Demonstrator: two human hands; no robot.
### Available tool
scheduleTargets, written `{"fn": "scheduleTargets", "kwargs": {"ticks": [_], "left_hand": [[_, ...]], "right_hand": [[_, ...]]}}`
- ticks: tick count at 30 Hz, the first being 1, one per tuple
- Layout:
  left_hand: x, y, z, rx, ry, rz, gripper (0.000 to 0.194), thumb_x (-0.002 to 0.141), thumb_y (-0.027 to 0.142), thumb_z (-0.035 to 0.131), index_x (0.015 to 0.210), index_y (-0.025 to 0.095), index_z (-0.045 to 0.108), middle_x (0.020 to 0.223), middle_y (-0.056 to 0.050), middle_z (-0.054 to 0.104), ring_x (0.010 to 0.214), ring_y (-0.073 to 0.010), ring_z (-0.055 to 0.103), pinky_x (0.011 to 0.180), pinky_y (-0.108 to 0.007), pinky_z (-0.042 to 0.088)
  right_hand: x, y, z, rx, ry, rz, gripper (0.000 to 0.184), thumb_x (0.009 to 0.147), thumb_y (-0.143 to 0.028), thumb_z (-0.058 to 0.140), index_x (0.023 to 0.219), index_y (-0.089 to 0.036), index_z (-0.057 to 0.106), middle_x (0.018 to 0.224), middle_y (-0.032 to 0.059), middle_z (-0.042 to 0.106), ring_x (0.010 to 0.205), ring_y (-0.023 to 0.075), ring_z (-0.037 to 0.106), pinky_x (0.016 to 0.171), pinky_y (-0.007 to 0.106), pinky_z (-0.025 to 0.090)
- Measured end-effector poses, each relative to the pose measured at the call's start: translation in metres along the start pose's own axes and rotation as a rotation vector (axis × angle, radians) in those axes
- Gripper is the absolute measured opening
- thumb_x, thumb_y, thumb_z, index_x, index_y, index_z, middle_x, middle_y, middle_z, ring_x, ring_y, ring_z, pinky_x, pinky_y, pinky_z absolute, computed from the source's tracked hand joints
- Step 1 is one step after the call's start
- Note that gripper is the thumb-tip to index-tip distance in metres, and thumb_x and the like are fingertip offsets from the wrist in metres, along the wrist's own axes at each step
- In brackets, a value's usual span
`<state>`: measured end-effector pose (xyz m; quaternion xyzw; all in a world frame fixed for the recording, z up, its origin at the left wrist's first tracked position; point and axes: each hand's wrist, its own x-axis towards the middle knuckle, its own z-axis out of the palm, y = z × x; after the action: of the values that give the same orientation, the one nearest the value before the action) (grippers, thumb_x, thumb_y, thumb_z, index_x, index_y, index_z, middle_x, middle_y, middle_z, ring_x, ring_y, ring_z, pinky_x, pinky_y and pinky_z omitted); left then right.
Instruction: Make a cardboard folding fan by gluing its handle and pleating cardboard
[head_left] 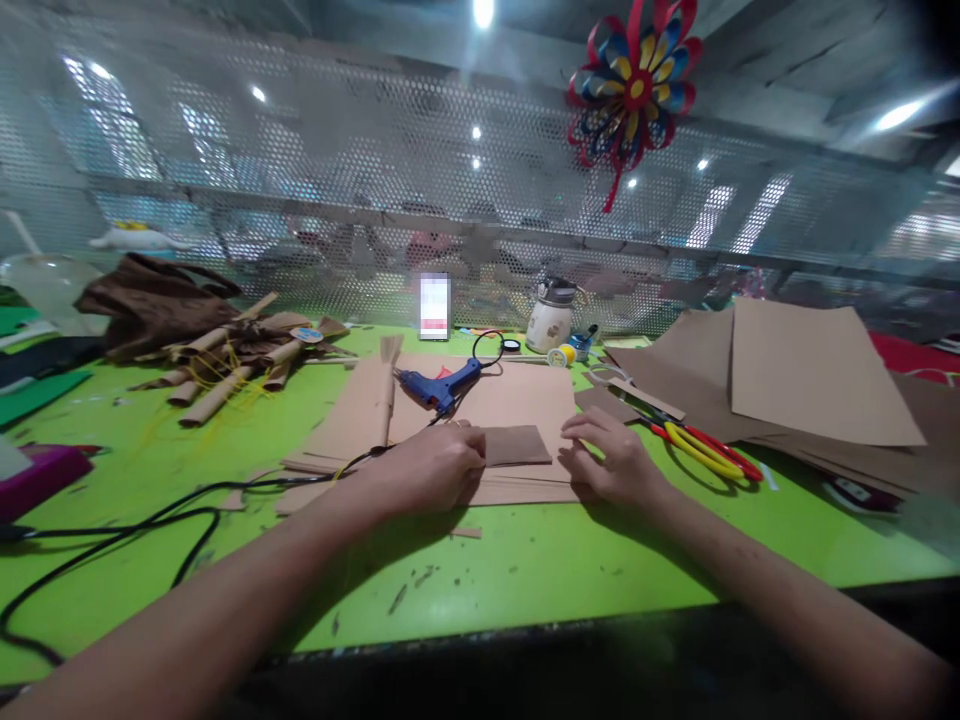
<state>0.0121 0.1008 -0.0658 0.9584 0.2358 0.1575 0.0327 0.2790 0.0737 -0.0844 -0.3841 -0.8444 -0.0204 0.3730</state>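
A small strip of brown paper (519, 446) lies over a stack of larger kraft paper sheets (517, 390). Fingers of my left hand (442, 465) are closed in a pinch on the strip's left end. To the right of the strip, my right hand (611, 455) hovers by the sheets' edge, fingers apart and slightly curled, with nothing in them. Behind my left hand a blue glue gun (442, 385) rests on the stack, its black cord running left. Beside it lies a rolled paper piece with a fringed top (387, 390).
At the left are several paper rolls with yellow string (217, 390), a brown bag (150, 310) and black cables (150, 525). Yellow-and-red scissors (705, 450) and large brown sheets (817, 370) lie at right. A lit phone (434, 306) and a bottle (551, 318) stand behind.
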Motion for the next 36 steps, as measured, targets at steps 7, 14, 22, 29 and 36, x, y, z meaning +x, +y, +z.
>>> {"fn": "scheduleTargets", "kwargs": {"ticks": [7, 14, 22, 29, 36], "left_hand": [[0.009, -0.003, 0.019, 0.148, 0.11, -0.046, 0.025, 0.082, 0.017, 0.045, 0.068, 0.013, 0.065, 0.072, -0.009, 0.059, 0.066, -0.0159, 0.054, 0.063, -0.028, 0.042], [0.012, -0.002, 0.025, 0.222, 0.106, -0.052, 0.02, 0.081, 0.012, 0.045, 0.073, 0.012, 0.064, 0.074, -0.009, 0.058, 0.066, -0.0161, 0.05, 0.063, -0.029, 0.041], [0.01, 0.006, 0.019, 0.156, 0.15, -0.103, 0.021, 0.088, 0.019, 0.046, 0.096, 0.016, 0.065, 0.077, -0.006, 0.058, 0.07, -0.0169, 0.052, 0.064, -0.028, 0.041], [0.013, 0.013, 0.003, -0.028, 0.091, -0.122, 0.029, 0.093, 0.029, 0.043, 0.082, 0.018, 0.067, 0.073, -0.003, 0.059, 0.071, -0.0145, 0.053, 0.064, -0.025, 0.04], [0.019, 0.036, -0.031, -0.261, 0.228, -0.179, 0.03, 0.092, 0.026, 0.045, 0.074, 0.016, 0.067, 0.066, -0.002, 0.056, 0.065, -0.012, 0.052, 0.058, -0.023, 0.038]], "right_hand": [[0.022, -0.01, 0.014, -0.28, -0.485, -0.194, 0.019, 0.084, -0.01, 0.051, 0.077, -0.014, 0.068, 0.082, 0.0107, 0.064, 0.077, 0.0204, 0.055, 0.064, 0.03, 0.045], [0.031, -0.017, 0.021, -0.426, -0.553, -0.246, 0.012, 0.08, -0.01, 0.057, 0.074, -0.012, 0.067, 0.077, 0.0135, 0.063, 0.072, 0.0214, 0.055, 0.058, 0.029, 0.04], [0.02, -0.012, 0.014, -0.208, -0.284, -0.217, 0.009, 0.079, -0.008, 0.055, 0.083, -0.014, 0.061, 0.076, 0.0066, 0.056, 0.065, 0.0156, 0.046, 0.055, 0.026, 0.036], [0.023, -0.014, -0.003, 0.025, -0.231, -0.181, 0.008, 0.086, -0.019, 0.055, 0.084, -0.015, 0.062, 0.076, 0.0062, 0.053, 0.066, 0.0158, 0.048, 0.057, 0.026, 0.038], [0.032, -0.036, -0.029, 0.33, -0.171, -0.022, 0.017, 0.091, -0.016, 0.047, 0.086, -0.017, 0.063, 0.072, 0.004, 0.059, 0.067, 0.0143, 0.056, 0.059, 0.024, 0.043]]}}
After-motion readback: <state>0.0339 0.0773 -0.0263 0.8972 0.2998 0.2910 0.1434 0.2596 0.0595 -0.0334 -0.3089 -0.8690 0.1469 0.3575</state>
